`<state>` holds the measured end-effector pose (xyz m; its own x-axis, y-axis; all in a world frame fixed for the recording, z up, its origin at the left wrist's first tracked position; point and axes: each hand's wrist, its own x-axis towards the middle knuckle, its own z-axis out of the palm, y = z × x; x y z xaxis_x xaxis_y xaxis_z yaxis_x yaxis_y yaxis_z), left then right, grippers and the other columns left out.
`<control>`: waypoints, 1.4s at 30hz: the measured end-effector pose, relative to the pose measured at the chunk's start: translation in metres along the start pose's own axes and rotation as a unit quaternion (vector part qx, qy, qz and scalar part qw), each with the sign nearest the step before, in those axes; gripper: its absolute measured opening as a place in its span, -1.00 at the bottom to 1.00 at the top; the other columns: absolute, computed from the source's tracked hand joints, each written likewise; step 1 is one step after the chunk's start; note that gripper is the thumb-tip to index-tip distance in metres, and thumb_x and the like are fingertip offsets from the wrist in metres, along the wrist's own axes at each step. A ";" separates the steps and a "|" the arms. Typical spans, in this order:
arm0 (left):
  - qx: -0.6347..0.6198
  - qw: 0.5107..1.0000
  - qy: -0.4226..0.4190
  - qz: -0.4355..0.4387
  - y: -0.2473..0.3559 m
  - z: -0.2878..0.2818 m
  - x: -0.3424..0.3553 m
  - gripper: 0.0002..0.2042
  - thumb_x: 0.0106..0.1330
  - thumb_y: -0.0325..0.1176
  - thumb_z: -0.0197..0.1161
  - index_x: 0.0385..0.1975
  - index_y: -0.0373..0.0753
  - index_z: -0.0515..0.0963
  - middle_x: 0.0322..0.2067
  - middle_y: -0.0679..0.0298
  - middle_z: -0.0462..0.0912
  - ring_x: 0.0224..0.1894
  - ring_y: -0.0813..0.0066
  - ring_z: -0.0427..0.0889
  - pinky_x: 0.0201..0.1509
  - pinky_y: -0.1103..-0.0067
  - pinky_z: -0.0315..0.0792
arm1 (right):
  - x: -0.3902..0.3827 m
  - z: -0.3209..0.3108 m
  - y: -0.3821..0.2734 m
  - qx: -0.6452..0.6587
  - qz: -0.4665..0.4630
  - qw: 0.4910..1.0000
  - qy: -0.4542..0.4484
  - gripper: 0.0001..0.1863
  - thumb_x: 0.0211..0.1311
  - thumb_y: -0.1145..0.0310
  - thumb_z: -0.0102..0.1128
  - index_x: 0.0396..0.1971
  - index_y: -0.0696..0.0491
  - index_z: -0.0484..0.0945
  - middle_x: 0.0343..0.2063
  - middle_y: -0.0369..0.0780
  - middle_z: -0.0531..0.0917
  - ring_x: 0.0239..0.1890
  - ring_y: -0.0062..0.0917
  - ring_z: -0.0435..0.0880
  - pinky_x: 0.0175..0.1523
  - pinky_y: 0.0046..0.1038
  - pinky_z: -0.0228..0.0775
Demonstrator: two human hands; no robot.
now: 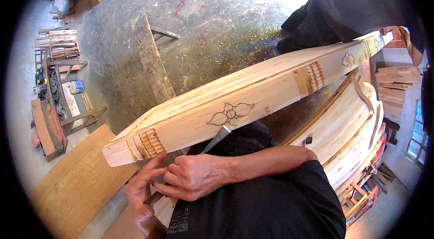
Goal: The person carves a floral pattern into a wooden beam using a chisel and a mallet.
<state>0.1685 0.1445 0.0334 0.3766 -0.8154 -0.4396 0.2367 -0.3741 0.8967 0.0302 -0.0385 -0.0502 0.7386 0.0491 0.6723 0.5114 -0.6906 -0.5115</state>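
Observation:
A long pale wooden beam [266, 92] crosses the view diagonally, with carved ridged bands and a pencilled flower motif [230, 114] on its near face. A chisel [216, 137] angles up from my hands, its metal blade reaching to just below the motif. My right hand [192, 175] is closed around it, the forearm coming across from the right over my black shirt. My left hand [144, 184] lies beside it at the lower handle, fingers curled, with the index finger up near the beam's lower edge; its grip is partly hidden.
A person in dark clothing [339, 8] is beyond the beam at upper right. A carved panel [77, 175] lies at lower left, and curved pale woodwork [339, 144] stands at right. A tool rack [54, 112], wood pieces and a plank [151, 58] sit on the concrete floor.

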 end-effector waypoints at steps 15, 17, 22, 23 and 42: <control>-0.012 0.983 0.037 0.178 0.008 -0.030 0.001 0.03 0.30 0.59 0.15 0.24 -0.45 0.60 0.36 -0.43 0.45 0.45 -0.28 0.45 0.56 -0.02 0.30 | 0.003 0.002 0.005 -0.008 0.009 1.000 0.001 -0.46 0.18 0.28 0.24 0.12 0.26 0.64 -0.49 -0.34 0.45 -0.48 -0.55 0.56 -0.47 -0.44 0.35; -0.073 0.952 0.102 0.280 0.021 -0.040 -0.014 0.04 0.32 0.62 0.07 0.25 -0.44 0.59 0.35 -0.45 0.45 0.44 -0.29 0.46 0.54 -0.03 0.32 | 0.007 -0.002 0.004 -0.006 0.010 1.000 0.006 -0.46 0.17 0.28 0.24 0.13 0.25 0.64 -0.50 -0.34 0.44 -0.49 -0.56 0.56 -0.48 -0.45 0.35; -0.036 0.964 0.068 0.253 0.008 -0.013 -0.001 0.15 0.27 0.71 -0.02 0.22 -0.53 0.53 0.23 -0.48 0.54 0.35 -0.34 0.54 0.52 -0.10 0.30 | 0.007 0.001 0.006 -0.004 0.026 1.000 0.001 -0.45 0.16 0.29 0.24 0.15 0.24 0.64 -0.50 -0.34 0.43 -0.52 -0.57 0.54 -0.49 -0.44 0.35; -0.009 0.963 0.073 0.261 0.009 -0.014 -0.003 0.16 0.26 0.72 -0.02 0.21 -0.54 0.54 0.23 -0.48 0.55 0.34 -0.34 0.55 0.52 -0.10 0.32 | 0.009 -0.001 0.006 0.004 0.031 0.999 0.013 -0.44 0.15 0.29 0.24 0.15 0.23 0.64 -0.50 -0.34 0.43 -0.52 -0.56 0.54 -0.49 -0.44 0.35; 0.100 0.930 0.084 0.344 0.009 -0.026 0.017 0.26 0.22 0.80 -0.26 0.17 -0.56 0.58 0.17 -0.51 0.59 0.27 -0.32 0.63 0.46 -0.06 0.40 | 0.008 0.002 0.008 0.008 0.045 0.999 0.007 -0.43 0.20 0.28 0.22 0.20 0.21 0.61 -0.50 -0.33 0.43 -0.52 -0.54 0.58 -0.49 -0.41 0.43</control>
<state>0.1999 0.1385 0.0321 0.5164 -0.8178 0.2539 -0.2763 0.1215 0.9534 0.0407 -0.0418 -0.0500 0.7764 -0.0228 0.6298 0.4494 -0.6806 -0.5786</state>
